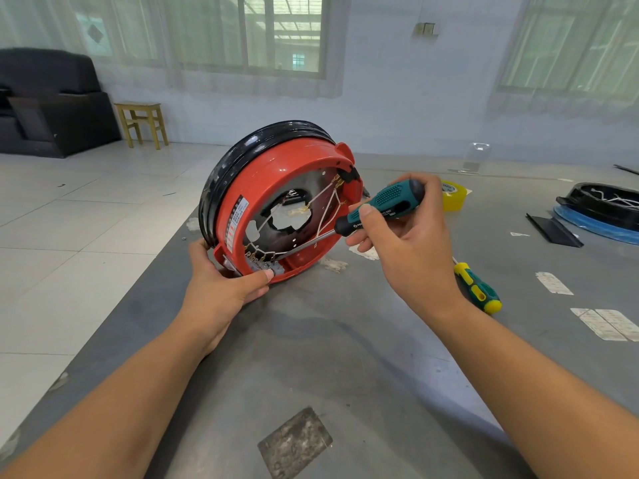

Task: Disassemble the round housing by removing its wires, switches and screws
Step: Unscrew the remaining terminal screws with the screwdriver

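round housing (276, 202), red with a black rim, stands tilted on edge on the desk (345, 357), its open side facing the right hand (404, 243). left hand (221, 285) grips its lower rim, steadying it. right hand curls round a green screwdriver (377, 209) whose shaft runs down-left into the cavity, tip near the white terminal block (268, 269) among the wires (325, 209).
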### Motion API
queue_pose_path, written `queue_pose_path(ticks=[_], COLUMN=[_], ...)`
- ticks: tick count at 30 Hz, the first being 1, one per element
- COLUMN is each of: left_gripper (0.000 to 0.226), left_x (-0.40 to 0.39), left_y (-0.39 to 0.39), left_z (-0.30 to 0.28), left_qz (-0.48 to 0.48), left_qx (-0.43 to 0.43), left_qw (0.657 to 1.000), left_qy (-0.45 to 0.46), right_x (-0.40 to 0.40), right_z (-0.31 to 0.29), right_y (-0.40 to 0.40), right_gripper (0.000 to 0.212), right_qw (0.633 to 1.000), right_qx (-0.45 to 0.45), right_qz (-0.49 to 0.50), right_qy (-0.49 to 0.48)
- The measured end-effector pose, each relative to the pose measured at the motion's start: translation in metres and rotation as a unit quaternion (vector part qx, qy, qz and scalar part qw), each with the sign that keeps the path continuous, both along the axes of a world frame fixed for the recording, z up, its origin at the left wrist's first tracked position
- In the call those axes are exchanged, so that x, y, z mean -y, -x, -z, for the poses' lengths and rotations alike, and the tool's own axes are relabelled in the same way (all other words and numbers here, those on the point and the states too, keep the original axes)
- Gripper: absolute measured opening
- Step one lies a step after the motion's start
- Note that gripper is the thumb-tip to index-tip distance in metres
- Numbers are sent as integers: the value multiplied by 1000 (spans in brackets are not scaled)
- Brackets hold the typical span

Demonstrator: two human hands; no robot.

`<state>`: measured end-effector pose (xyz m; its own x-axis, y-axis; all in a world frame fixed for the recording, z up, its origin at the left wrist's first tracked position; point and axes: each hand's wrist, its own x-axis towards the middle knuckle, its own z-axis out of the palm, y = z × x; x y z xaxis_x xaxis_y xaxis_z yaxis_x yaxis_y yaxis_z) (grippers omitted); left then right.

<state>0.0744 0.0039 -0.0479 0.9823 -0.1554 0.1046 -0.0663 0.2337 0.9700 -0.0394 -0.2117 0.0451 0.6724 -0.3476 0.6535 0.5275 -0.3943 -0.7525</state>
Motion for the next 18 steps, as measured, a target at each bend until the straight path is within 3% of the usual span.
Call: queue_pose_path(ticks=[4,18], left_gripper=[78,69], left_x=[0,0], left_y=[-1,-1], left_z=[0,-7], left_qz=[-12,-26], left_qx=[2,-40], left_qw=[1000,998], left_qy=[17,39], right_x=[-1,-3], right_z=[6,28], right_y=[-1,6], right_gripper=[34,39], right_qw=[1000,997], right_qx=[13,39], right_qz=[-5,-25], right_qy=[10,56])
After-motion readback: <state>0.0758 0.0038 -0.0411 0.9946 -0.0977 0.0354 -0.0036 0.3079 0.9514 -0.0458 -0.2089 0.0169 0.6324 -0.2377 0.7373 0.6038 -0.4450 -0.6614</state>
